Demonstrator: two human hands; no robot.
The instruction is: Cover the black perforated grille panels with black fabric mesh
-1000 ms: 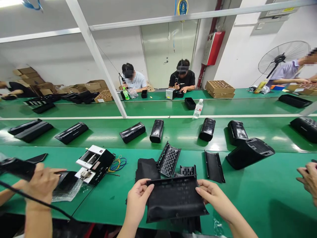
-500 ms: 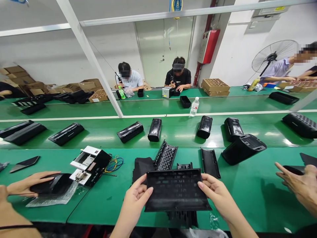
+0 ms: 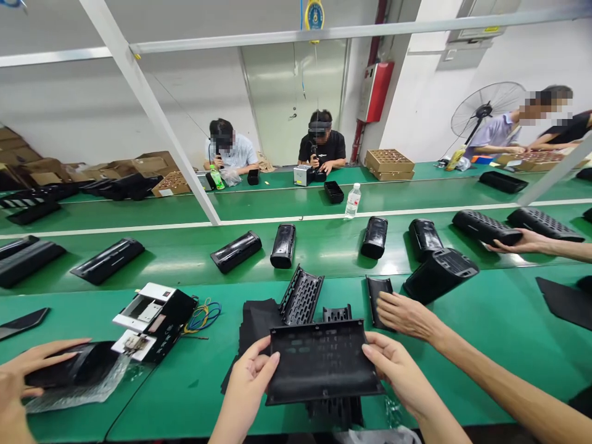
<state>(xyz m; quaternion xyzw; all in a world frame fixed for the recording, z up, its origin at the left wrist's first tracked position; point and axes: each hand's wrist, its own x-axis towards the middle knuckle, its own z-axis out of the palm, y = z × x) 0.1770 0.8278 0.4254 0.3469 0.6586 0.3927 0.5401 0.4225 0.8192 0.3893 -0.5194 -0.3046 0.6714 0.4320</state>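
Observation:
Between my two hands is a black plastic speaker-like cover panel [image 3: 324, 367], its slotted pattern covered by a dark sheet on the inside. My left hand [image 3: 254, 373] pinches its left edge between thumb and fingers. Its right edge is gripped by my right hand [image 3: 391, 361] in the same way. Beneath and behind it lie a perforated black cover [image 3: 303, 296], a stack of black sheets [image 3: 261, 314] and another slotted cover [image 3: 337, 313], partly hidden. A co-worker's hand [image 3: 409, 314] reaches in from the right to a narrow black curved panel [image 3: 378, 296].
A black-and-white machine [image 3: 155, 320] stands at left, beside another co-worker's hand on a black part [image 3: 76, 364]. Several black housings lie on the green conveyor [image 3: 324, 259]. One housing [image 3: 441, 274] leans near its edge. A water bottle [image 3: 353, 200] stands farther back.
The co-worker's hand at right has moved in to the narrow panel, and their other hand now touches a perforated housing on the conveyor. My hands still hold the cover; the view has shifted slightly.

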